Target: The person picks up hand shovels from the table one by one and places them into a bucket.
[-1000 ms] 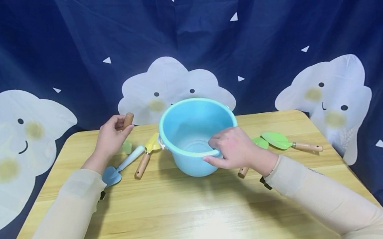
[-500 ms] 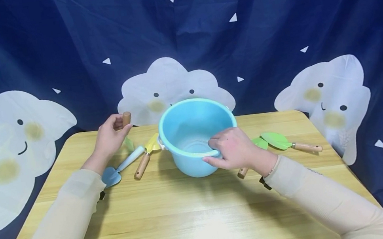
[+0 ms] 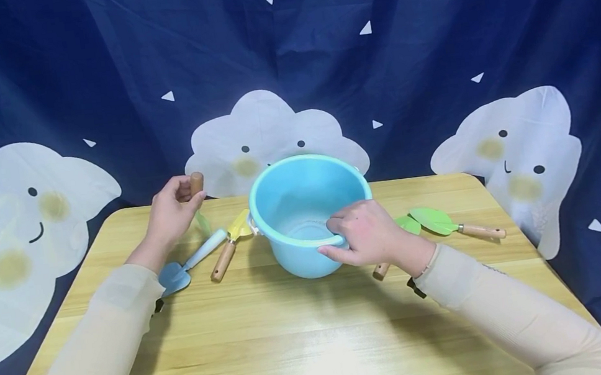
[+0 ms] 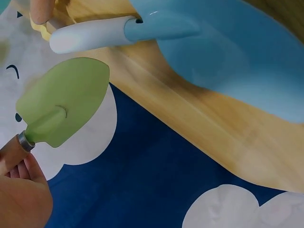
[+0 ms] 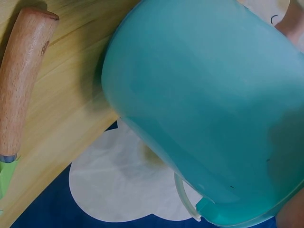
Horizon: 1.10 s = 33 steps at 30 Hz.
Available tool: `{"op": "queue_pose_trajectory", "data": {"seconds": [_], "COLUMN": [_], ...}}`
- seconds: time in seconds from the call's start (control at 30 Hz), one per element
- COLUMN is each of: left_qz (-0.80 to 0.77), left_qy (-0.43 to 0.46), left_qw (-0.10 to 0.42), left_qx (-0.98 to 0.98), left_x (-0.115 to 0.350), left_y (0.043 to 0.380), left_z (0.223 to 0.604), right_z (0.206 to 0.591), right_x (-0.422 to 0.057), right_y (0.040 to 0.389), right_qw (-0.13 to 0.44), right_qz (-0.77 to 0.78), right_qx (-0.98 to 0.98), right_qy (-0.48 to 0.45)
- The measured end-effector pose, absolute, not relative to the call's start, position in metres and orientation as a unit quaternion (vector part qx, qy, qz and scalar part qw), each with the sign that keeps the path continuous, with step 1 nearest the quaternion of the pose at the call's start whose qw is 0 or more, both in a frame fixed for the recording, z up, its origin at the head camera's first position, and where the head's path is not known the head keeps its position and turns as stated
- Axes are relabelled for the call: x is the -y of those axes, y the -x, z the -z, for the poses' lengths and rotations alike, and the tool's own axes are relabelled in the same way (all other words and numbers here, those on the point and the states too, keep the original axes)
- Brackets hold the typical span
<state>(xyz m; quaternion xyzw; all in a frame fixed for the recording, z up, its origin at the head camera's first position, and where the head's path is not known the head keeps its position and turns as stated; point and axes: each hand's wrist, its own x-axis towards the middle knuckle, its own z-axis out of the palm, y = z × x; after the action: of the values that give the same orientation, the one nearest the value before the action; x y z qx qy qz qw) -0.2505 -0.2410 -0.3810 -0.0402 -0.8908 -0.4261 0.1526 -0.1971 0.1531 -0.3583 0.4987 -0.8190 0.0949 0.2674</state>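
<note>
My left hand (image 3: 170,209) grips the wooden handle of a green trowel (image 4: 69,102), its blade pointing down in the head view. The blade shows whole in the left wrist view. My right hand (image 3: 364,229) holds the near right rim of a light blue bucket (image 3: 304,259), fingers inside and thumb outside. Nothing shows on the visible bucket floor. Below the left hand lies a blue trowel (image 3: 175,278) with a pale handle. A yellow hand tool (image 3: 225,259) with a wooden handle lies left of the bucket, its head partly behind the bucket's handle joint.
Right of the bucket lies a green trowel (image 3: 434,221) with its wooden handle pointing right. Another green tool (image 3: 409,224) is partly hidden by the right hand, its wooden handle end showing below. A blue curtain (image 3: 318,54) with cloud prints hangs behind the wooden table (image 3: 242,357).
My left hand has risen slightly and tilted the trowel so that its handle stands more upright. The right hand and bucket have stayed in place.
</note>
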Motion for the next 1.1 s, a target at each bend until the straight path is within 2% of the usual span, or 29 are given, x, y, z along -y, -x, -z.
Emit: {"op": "queue_pose_trajectory", "data": {"seconds": [0.27,0.57,1.1], "left_qz": [0.427,0.435,0.462], "left_qy": [0.041,0.058,0.080], "left_qw": [0.162,0.203,0.201], "left_qx": [0.889,0.875,0.860], "left_x": [0.239,0.240,0.227], "left_y": [0.248,0.248,0.240], "left_z": [0.375,0.369,0.345], "right_z": [0.358,0.358,0.358], "right_x": [-0.153,-0.153,-0.152], "right_y": [0.197,0.197,0.195], "right_qw": [0.262,0.264,0.261], "right_qz": [-0.095,-0.092,-0.094], "right_qx": [0.822,0.821,0.824], "right_qy": [-0.496,-0.497,-0.493]}}
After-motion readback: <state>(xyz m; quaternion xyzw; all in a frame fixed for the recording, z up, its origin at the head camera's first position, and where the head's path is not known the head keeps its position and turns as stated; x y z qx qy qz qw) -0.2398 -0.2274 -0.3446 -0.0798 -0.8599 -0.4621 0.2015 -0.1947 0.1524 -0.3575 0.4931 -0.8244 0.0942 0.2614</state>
